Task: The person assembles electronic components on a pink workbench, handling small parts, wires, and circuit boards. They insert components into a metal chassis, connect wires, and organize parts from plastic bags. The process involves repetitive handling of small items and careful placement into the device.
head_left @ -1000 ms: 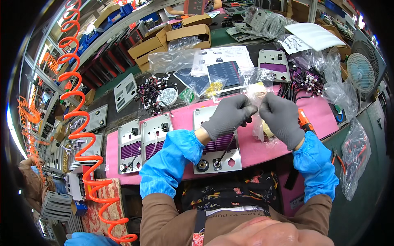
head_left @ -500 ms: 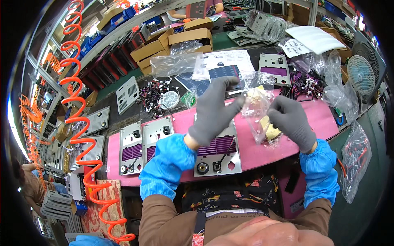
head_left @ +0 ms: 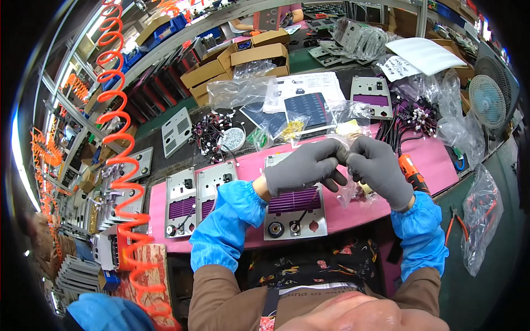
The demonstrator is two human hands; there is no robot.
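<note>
My left hand [head_left: 303, 168] and my right hand [head_left: 380, 172], both in grey gloves, meet above the pink mat. Their thumbs and forefingers are pinched on the top of a clear plastic bag [head_left: 346, 194]; the exact grip is partly hidden by the fingers. Small pale parts show in and behind the bag. Under my left hand lies a silver metal panel [head_left: 313, 220] with a purple grille, a round black fitting and a short black cable. Two similar panels, an outer one [head_left: 187, 179] and an inner one [head_left: 212, 176], lie to its left.
An orange power screwdriver [head_left: 411, 172] lies right of my right hand. Beyond are wire bundles [head_left: 210, 129], a white dish of small parts [head_left: 233, 139], a bag of yellow parts [head_left: 292, 129] and cardboard boxes [head_left: 259, 55]. A coiled orange hose [head_left: 117, 118] hangs at left; pliers [head_left: 457, 220] lie at right.
My left hand has come down and right from a raised, open pose to meet my right hand at the bag. My right hand has shifted slightly left, uncovering the orange screwdriver.
</note>
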